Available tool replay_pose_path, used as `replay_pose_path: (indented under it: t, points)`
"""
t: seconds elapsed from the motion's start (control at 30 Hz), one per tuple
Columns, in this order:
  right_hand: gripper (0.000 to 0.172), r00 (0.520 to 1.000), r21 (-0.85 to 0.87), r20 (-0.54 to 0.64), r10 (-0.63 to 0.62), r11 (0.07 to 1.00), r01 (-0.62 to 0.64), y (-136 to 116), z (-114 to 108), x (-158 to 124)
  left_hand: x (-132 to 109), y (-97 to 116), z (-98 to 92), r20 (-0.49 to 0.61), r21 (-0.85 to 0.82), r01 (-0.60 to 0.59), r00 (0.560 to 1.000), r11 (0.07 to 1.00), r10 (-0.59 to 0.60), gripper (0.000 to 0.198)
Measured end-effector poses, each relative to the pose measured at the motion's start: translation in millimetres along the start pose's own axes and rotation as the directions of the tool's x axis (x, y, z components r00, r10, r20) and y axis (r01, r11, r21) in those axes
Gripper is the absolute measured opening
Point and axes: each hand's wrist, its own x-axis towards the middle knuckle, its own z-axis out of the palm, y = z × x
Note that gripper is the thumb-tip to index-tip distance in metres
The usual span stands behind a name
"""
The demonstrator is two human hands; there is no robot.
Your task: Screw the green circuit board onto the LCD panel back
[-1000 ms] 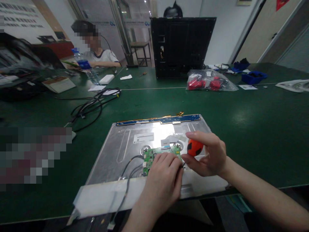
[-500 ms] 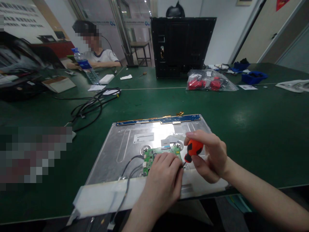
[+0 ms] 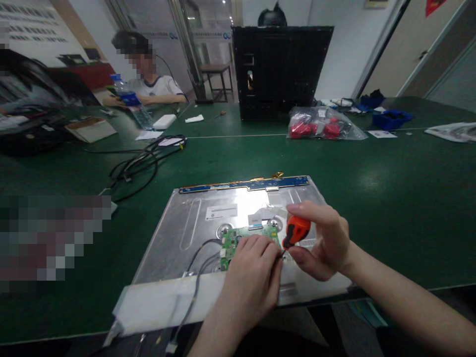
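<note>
My right hand (image 3: 323, 240) grips a short orange-and-black screwdriver (image 3: 297, 229) between thumb and fingers, its shaft slanting down to the left. My left hand (image 3: 255, 267) lies over the green circuit board (image 3: 230, 239), fingers bent and close together. Its thumb and index finger come together near the screwdriver's tip; whatever they pinch there is hidden, as is the tip. The board sits on the back of a silver display panel (image 3: 167, 238), which lies flat on the table. Grey and black cables (image 3: 197, 282) run from the board over a white strip (image 3: 167, 302) along the near edge.
A black monitor housing (image 3: 278, 74) stands at the back, beside a plastic bag (image 3: 323, 124) with red parts. Coiled black cables (image 3: 148, 153) and a water bottle (image 3: 134, 104) are on the left of the green table (image 3: 390, 208). Another person (image 3: 152, 89) sits across.
The screwdriver's handle has turned and shifted slightly left and down in my right hand. My left hand has stayed in place on the board.
</note>
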Motion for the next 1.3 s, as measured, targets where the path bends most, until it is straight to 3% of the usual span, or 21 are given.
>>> replay_pose_path:
  t: [0.3,0.6,1.0,1.3]
  points:
    - [0.064,0.998,0.039,0.007,0.057,0.998,-0.057,-2.9,-2.0,-2.7,-0.1,-0.9,0.5,0.042,-0.006,0.013,0.999,1.0,-0.013,0.013]
    - [0.055,1.0,-0.129,0.015,0.027,0.991,-0.024,-4.7,-3.3,1.5,-0.2,-1.3,-0.5,-0.009,0.014,-0.017,1.0,1.0,0.017,0.013]
    - [0.057,1.0,-0.011,0.01,0.017,1.0,-0.017,-2.0,-1.2,-1.1,0.1,-1.3,1.6,-0.012,-0.002,-0.007,1.0,1.0,0.007,0.015]
    - [0.064,0.999,-0.066,0.005,0.04,0.997,-0.04,-4.2,-1.8,-1.8,0.0,-1.5,0.6,0.017,0.004,0.004,1.0,1.0,-0.004,0.013]
